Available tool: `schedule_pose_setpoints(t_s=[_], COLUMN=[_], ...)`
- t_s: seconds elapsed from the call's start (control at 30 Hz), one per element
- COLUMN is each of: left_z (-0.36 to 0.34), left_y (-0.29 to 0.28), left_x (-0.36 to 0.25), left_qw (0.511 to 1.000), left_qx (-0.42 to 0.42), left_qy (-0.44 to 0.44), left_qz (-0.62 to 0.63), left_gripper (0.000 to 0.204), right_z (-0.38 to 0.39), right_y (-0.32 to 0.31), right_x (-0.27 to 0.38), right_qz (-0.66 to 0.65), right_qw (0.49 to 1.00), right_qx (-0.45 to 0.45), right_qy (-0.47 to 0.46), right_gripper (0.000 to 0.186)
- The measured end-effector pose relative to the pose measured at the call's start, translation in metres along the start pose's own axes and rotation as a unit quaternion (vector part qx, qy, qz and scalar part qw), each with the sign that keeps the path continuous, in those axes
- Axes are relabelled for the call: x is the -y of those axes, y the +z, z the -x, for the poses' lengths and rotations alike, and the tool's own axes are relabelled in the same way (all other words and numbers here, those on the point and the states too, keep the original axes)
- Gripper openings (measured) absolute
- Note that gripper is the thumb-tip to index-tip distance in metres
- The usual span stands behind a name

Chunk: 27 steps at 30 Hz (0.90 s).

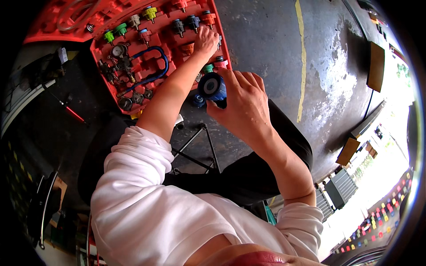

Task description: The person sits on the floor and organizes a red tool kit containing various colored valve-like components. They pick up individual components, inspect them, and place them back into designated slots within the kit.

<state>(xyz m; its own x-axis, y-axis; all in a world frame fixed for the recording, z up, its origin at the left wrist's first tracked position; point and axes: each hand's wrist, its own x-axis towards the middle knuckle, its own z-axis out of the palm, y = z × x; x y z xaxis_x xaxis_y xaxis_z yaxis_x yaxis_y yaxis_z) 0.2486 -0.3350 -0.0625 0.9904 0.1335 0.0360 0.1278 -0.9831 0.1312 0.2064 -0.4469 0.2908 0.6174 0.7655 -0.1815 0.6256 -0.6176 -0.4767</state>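
My right hand holds a blue cap-shaped radiator tester adapter between thumb and fingers, its round dark opening with a grey ring turned up. A smaller blue fitting shows beside it; whether the two are joined I cannot tell. My left hand reaches into the red moulded case, fingers curled down among the adapters. What lies under those fingertips is hidden. Close to that hand are a dark blue adapter, a red adapter and an orange-brown adapter.
The case also holds a blue hose, a pressure gauge and several coloured adapters, including a yellow one. Its red lid stands open at the left. A thin black metal frame is below. Yellow tape marks the grey floor.
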Motion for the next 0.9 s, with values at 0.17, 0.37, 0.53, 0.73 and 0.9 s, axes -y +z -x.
schedule_pose_setpoints(t_s=[0.17,0.37,0.53,0.73,0.9], left_z=[0.001,0.002,-0.005,0.008,0.007], left_y=[0.0,-0.004,-0.039,-0.059,-0.011], left_x=[0.003,-0.008,0.001,0.15,0.25], left_qw=[0.999,0.979,0.945,0.958,0.968], left_qx=[0.001,-0.071,-0.191,-0.141,-0.114], left_qy=[0.009,-0.014,-0.013,-0.129,-0.168], left_qz=[0.048,0.191,0.265,0.215,0.146], left_gripper=[0.039,0.06,0.051,0.05,0.058], right_z=[0.0,-0.003,-0.003,-0.004,-0.008], right_y=[0.001,0.001,-0.001,-0.003,0.001], right_x=[0.002,0.005,0.004,0.003,0.007], right_qz=[0.003,0.005,-0.001,-0.009,-0.018], right_qw=[1.0,1.0,1.0,1.0,1.0], right_qx=[-0.017,0.007,-0.002,-0.008,0.003], right_qy=[-0.007,-0.002,0.004,0.005,-0.006], right_gripper=[0.054,0.053,0.055,0.059,0.061])
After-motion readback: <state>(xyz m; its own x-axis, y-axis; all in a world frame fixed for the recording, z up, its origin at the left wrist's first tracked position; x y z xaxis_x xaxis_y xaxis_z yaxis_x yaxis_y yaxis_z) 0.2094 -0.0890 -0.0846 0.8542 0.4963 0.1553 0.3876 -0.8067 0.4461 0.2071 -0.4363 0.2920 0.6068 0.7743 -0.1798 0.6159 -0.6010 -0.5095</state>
